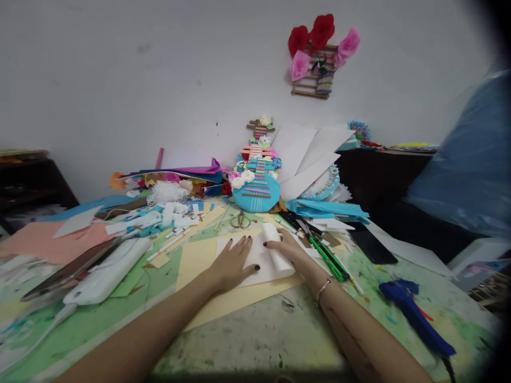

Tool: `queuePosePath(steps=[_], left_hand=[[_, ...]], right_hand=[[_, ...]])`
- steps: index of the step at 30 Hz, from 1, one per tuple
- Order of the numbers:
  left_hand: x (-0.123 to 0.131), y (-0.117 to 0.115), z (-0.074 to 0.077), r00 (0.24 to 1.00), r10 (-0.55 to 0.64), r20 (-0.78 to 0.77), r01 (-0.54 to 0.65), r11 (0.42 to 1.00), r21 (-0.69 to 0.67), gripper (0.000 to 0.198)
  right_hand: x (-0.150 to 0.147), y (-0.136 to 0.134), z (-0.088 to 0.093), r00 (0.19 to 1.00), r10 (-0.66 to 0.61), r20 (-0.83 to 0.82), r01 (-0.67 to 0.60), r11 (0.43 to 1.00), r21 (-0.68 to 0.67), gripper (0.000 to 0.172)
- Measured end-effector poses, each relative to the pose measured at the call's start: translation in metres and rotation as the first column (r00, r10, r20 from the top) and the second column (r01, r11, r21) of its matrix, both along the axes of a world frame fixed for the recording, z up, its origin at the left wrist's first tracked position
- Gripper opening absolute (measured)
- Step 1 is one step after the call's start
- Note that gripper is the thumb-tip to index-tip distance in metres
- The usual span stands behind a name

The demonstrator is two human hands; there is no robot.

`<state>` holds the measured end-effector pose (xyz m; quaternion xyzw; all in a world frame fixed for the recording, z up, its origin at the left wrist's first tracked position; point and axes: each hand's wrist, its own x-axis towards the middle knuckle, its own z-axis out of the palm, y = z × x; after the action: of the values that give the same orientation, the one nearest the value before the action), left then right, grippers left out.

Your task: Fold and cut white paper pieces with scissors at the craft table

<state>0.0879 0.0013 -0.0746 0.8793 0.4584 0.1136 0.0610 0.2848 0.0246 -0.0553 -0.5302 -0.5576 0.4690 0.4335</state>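
Note:
My left hand lies flat with its fingers spread on a white sheet of paper. Under that sheet is a larger cream sheet. My right hand grips a white roll that rests on the right part of the white sheet. Thumb and fingers are on either side of it; I cannot tell if it is the sheet's own curled end. Just right of this hand lie a green craft knife and other slim tools.
A blue glue gun and a black phone lie at right. At left are a white power strip and paper scraps. Small scissors lie ahead, before a turquoise paper guitar leaning at the wall.

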Motion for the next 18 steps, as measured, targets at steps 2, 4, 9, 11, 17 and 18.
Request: queuePosePath(steps=[2,4,9,11,17,18], left_hand=[[0.001,0.0,-0.002,0.998,0.024,-0.051,-0.027,0.999,-0.042,0.08],[0.001,0.0,-0.001,0.997,0.044,-0.064,-0.047,0.998,-0.044,0.081],[0.003,0.001,-0.001,0.993,0.071,-0.098,-0.074,0.997,-0.033,0.082],[0.004,0.002,-0.003,0.99,0.082,-0.114,-0.085,0.996,-0.021,0.082],[0.001,0.003,-0.005,0.986,0.112,-0.126,-0.113,0.994,-0.003,0.085],[0.001,0.002,-0.004,0.985,0.114,-0.126,-0.116,0.993,-0.005,0.085]], right_hand=[[0.001,0.003,-0.001,0.997,-0.041,0.063,0.037,0.997,0.068,0.053],[0.001,0.004,-0.001,0.991,-0.074,0.107,0.06,0.99,0.126,0.059],[-0.02,-0.008,0.007,0.817,-0.143,0.558,0.0,0.968,0.249,0.072],[-0.029,-0.015,0.013,0.623,-0.177,0.762,-0.039,0.966,0.256,0.074],[0.01,-0.012,0.033,0.425,-0.453,0.783,0.18,0.891,0.418,0.07],[0.021,-0.009,0.034,0.448,-0.516,0.73,0.255,0.856,0.449,0.074]])
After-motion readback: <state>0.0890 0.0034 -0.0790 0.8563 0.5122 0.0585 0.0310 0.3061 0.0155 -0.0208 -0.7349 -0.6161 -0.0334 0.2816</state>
